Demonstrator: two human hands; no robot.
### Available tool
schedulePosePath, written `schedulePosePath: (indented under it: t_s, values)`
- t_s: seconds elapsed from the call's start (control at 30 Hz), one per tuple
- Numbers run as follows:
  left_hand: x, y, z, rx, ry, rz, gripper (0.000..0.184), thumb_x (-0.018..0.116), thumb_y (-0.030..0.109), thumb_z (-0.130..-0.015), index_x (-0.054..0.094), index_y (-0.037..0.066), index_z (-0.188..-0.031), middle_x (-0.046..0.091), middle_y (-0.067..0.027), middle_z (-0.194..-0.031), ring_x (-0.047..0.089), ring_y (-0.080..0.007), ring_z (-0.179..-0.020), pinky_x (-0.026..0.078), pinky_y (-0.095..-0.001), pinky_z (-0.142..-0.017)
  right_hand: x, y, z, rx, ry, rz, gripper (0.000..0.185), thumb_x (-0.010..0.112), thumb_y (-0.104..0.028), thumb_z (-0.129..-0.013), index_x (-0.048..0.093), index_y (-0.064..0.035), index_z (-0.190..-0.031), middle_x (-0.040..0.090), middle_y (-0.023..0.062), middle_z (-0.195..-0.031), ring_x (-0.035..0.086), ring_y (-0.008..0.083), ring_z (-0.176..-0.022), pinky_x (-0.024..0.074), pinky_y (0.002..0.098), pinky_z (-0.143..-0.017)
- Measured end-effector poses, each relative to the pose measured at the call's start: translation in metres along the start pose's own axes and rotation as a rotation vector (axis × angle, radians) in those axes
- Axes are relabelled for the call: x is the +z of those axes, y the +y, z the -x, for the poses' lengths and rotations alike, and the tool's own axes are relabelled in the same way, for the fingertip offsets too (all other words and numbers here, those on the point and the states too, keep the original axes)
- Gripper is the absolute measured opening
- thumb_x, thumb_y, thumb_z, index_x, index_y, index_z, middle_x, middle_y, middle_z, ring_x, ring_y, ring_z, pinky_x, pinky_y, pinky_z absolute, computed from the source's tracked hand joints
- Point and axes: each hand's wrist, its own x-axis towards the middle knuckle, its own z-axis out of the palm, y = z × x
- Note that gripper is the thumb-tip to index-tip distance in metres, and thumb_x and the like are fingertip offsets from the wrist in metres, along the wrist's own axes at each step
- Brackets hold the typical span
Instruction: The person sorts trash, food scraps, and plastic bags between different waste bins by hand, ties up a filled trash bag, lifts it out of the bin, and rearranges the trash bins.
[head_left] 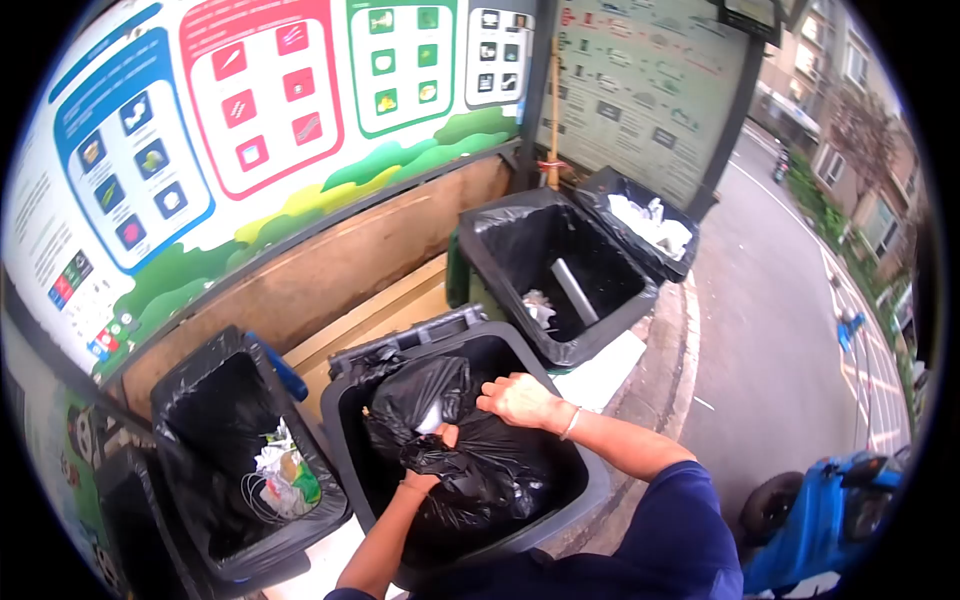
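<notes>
Inside a large dark grey wheeled bin point(590, 480) in front of me lies a black garbage bag point(505, 475), crumpled and bulging. My left hand point(422, 481) is closed on the bag's gathered plastic, which covers much of that hand. My right hand point(518, 402), with a thin bracelet at the wrist, is curled shut on the bag's upper right side. Between the hands, something pale shows among the folds. Another bulging part of black plastic point(425, 385) sits at the bin's far side.
To the left, a lined bin point(175, 440) holds mixed litter point(285, 475). Ahead right, another lined bin point(500, 225) contains a grey strip point(574, 292); beyond it stands a bin with white paper point(650, 225). A sign wall point(260, 180) runs behind. A blue vehicle point(820, 520) stands right.
</notes>
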Motion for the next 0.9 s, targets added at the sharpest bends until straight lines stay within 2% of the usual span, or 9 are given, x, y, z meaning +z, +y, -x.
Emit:
schedulePosePath:
  t_s: [0.1,0.17,0.3,0.43,0.5,0.57,0.67,0.8,0.9]
  values:
    - [0.004,-0.02,0.001,0.005,-0.081,-0.066,0.03,0.041,0.028,-0.095,0.063,0.009,-0.089,0.061,-0.0135,-0.066,0.061,-0.0323,-0.065,0.047,-0.0424,-0.061,0.024,0.005,0.023,0.074,0.083,-0.37,0.012,0.058,-0.016,-0.083,0.065,-0.0065,-0.086,0.057,0.0053,-0.066,0.059,0.0205,-0.054,0.0437,0.0333,-0.048]
    - [0.001,-0.036,0.006,-0.192,-0.342,0.08,0.046,0.046,0.05,-0.089,0.067,0.01,-0.084,0.06,-0.0071,-0.055,0.062,-0.0243,-0.058,0.048,-0.0366,-0.06,-0.002,-0.001,0.026,0.666,-0.534,-1.188,0.021,0.057,-0.022,-0.091,0.066,-0.0033,-0.089,0.054,0.0031,-0.058,0.049,0.0129,-0.042,0.0374,0.0287,-0.04]
    - [-0.027,0.004,-0.02,-0.793,-0.512,0.518,0.076,0.04,0.072,-0.083,0.06,0.003,-0.06,0.052,-0.0062,-0.049,0.056,-0.0167,-0.054,0.043,-0.0318,-0.053,-0.004,-0.022,0.016,0.911,-0.282,-1.907,0.03,0.055,-0.025,-0.094,0.056,0.0003,-0.079,0.049,0.003,-0.059,0.036,0.0061,-0.039,0.0264,0.0222,-0.035]
    - [0.0,-0.048,-0.015,-0.468,-0.67,1.098,0.037,0.058,0.044,-0.087,0.064,0.009,-0.079,0.059,0.0008,-0.07,0.05,-0.0076,-0.056,0.036,-0.025,-0.047,-0.041,-0.08,-0.018,0.759,-0.18,-1.687,0.026,0.052,-0.021,-0.095,0.056,0.0011,-0.082,0.054,0.0019,-0.061,0.043,0.0065,-0.041,0.0349,0.0214,-0.035]
    - [-0.041,-0.002,-0.02,-1.04,-0.535,1.123,0.034,0.061,0.045,-0.087,0.064,0.011,-0.082,0.062,-0.0003,-0.069,0.05,-0.0085,-0.055,0.033,-0.0212,-0.047,-0.007,-0.115,-0.022,0.601,-0.15,-1.312,0.022,0.052,-0.017,-0.092,0.056,0.0022,-0.082,0.06,0.0079,-0.062,0.056,0.0141,-0.045,0.0449,0.0262,-0.039]
    - [-0.015,-0.034,-0.02,-1.007,-0.578,1.04,0.035,0.061,0.046,-0.087,0.065,0.011,-0.083,0.064,-0.0021,-0.073,0.052,-0.0107,-0.055,0.036,-0.0242,-0.048,0.037,-0.15,-0.008,0.251,0.139,-0.341,0.014,0.054,-0.011,-0.084,0.057,-0.0017,-0.073,0.061,0.0105,-0.06,0.059,0.0168,-0.044,0.0453,0.0273,-0.039]
    - [-0.025,-0.028,-0.019,-0.952,-0.655,1.027,0.029,0.066,0.041,-0.085,0.067,0.013,-0.093,0.063,0.0044,-0.088,0.055,-0.0086,-0.07,0.045,-0.0213,-0.061,0.054,-0.159,0.015,0.218,0.058,-0.041,0.003,0.054,-0.006,-0.077,0.056,-0.0049,-0.076,0.06,0.0095,-0.059,0.061,0.016,-0.047,0.0458,0.0286,-0.038]
    - [-0.003,-0.047,-0.005,-0.831,-0.67,0.767,0.045,0.06,0.052,-0.085,0.068,0.01,-0.099,0.064,0.0017,-0.087,0.05,-0.0096,-0.063,0.042,-0.025,-0.058,0.028,-0.131,0.028,0.199,0.013,-0.547,0.021,0.057,-0.016,-0.084,0.057,-0.0014,-0.099,0.064,0.016,-0.072,0.064,0.0294,-0.055,0.0495,0.0384,-0.049]
    - [0.041,-0.082,0.015,-0.335,-0.298,0.188,0.042,0.066,0.033,-0.067,0.067,0.003,-0.096,0.067,-0.0137,-0.076,0.066,-0.0243,-0.066,0.052,-0.0332,-0.064,-0.022,-0.103,0.026,0.49,-0.323,-1.221,0.029,0.063,-0.015,-0.085,0.061,-0.001,-0.11,0.066,0.0085,-0.076,0.06,0.013,-0.051,0.049,0.0259,-0.049]
